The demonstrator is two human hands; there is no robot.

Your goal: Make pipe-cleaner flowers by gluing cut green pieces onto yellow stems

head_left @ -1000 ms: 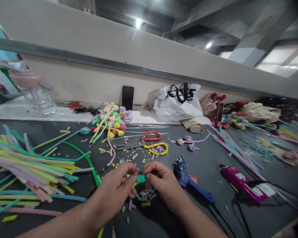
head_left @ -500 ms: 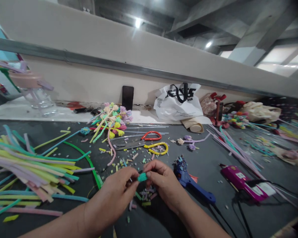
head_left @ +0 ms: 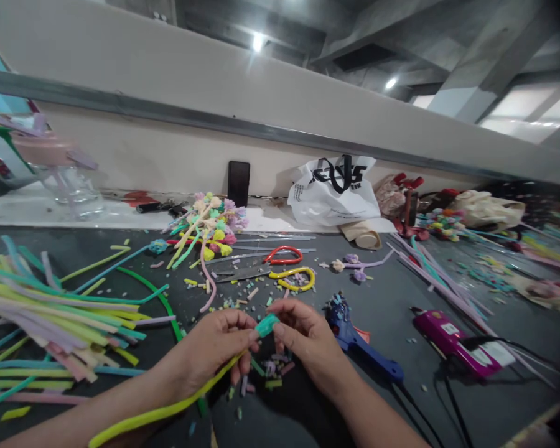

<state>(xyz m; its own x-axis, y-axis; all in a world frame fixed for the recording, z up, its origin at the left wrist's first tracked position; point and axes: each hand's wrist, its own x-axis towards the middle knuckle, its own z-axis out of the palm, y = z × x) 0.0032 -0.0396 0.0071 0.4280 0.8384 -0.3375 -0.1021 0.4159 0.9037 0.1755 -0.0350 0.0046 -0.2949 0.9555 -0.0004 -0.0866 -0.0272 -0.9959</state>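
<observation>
Yellow stem (head_left: 161, 412) runs nearest to me, from the low left of the head view, across the left forearm and into the left hand (head_left: 208, 350). Its end is hidden by the fingers, so from this far off I cannot tell whether it meets the teal piece (head_left: 266, 325). That piece sits between the hands, over the dark table: left thumb and forefinger are clamped on its near end, while the right hand (head_left: 310, 348) has thumb and finger curled at the other end. Whether they pinch it or only touch it, I cannot make out.

For a clean job, I would keep the left pinch firm but light, since the fuzzy teal looks easily crushed, and let the right fingertips do the fine shaping. I would also support the stem's long tail, as its drag could twist the work.

Scraps (head_left: 274, 382) lie beneath the fingers; loose bits could cling there. The bundle (head_left: 65, 317) spreads to the left; to the right I see the blue tool (head_left: 371, 358), then the purple tool (head_left: 448, 336). Scissors (head_left: 259, 272) lie beyond the hands, with the flowers (head_left: 214, 225) farther, and at the back the phone (head_left: 239, 183) and white bag (head_left: 329, 202).
</observation>
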